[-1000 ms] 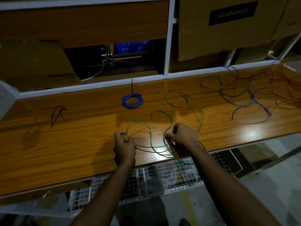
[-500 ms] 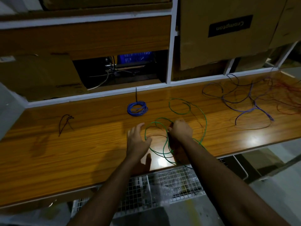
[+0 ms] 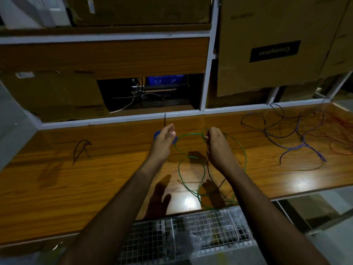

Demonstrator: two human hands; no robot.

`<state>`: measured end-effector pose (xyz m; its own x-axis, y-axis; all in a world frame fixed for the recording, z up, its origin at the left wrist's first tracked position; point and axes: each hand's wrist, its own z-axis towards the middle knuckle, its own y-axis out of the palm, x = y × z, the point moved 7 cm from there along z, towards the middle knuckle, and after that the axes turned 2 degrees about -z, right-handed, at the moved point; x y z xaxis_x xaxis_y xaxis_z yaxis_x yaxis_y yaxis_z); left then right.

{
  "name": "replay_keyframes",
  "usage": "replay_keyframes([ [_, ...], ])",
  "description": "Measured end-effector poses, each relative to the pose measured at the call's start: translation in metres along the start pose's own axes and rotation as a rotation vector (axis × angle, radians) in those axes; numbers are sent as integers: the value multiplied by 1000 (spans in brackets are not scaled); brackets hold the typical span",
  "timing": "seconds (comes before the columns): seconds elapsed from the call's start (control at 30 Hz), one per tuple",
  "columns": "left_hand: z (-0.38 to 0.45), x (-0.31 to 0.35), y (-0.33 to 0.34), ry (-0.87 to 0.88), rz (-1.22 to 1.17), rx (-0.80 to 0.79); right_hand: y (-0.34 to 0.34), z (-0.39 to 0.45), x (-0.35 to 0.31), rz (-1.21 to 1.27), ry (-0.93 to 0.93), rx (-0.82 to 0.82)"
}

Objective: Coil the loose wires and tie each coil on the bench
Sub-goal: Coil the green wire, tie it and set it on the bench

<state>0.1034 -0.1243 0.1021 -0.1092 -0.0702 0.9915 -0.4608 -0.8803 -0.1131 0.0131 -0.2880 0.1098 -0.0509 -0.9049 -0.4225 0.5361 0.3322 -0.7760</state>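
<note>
A loose green wire (image 3: 193, 165) loops over the wooden bench (image 3: 95, 178), raised in the middle. My right hand (image 3: 215, 144) pinches its loops near the top. My left hand (image 3: 164, 139) hovers to the left with fingers straight, holding nothing. Behind that hand lies a tied blue coil (image 3: 156, 135), mostly hidden, its black tie end (image 3: 165, 119) sticking up. A tangle of purple and dark wires (image 3: 294, 142) lies at the right, with red wire (image 3: 342, 129) at the far right.
Black ties (image 3: 81, 150) lie on the bench at the left. Cardboard boxes (image 3: 271, 44) fill the shelves behind. A wire-mesh basket (image 3: 191, 232) hangs below the bench's front edge.
Both hands rose and moved toward the back of the bench. My right hand lifted the green wire. My left hand let go of the wire and opened.
</note>
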Motion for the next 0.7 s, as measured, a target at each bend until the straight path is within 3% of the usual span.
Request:
replay_keyframes([
  [0.13,9,6,12,-53,-70,-152,-23,12,-9,95,1,53],
  [0.33,4,14,33,-246,-820,-336,-23,8,0,229,52,120],
  [0.4,3,27,35,-267,-1014,-381,-12,6,10,468,157,23],
  [0.5,3,54,25,-163,-1157,-440,22,-16,27,1108,410,-382],
  [0.57,8,70,12,-87,-1151,-426,35,-37,38,1372,493,-553],
  [0.63,14,83,3,-35,-1113,-399,39,-48,47,1516,543,-555],
  [0.7,19,91,1,-12,-1062,-378,38,-51,49,1503,610,-426],
])
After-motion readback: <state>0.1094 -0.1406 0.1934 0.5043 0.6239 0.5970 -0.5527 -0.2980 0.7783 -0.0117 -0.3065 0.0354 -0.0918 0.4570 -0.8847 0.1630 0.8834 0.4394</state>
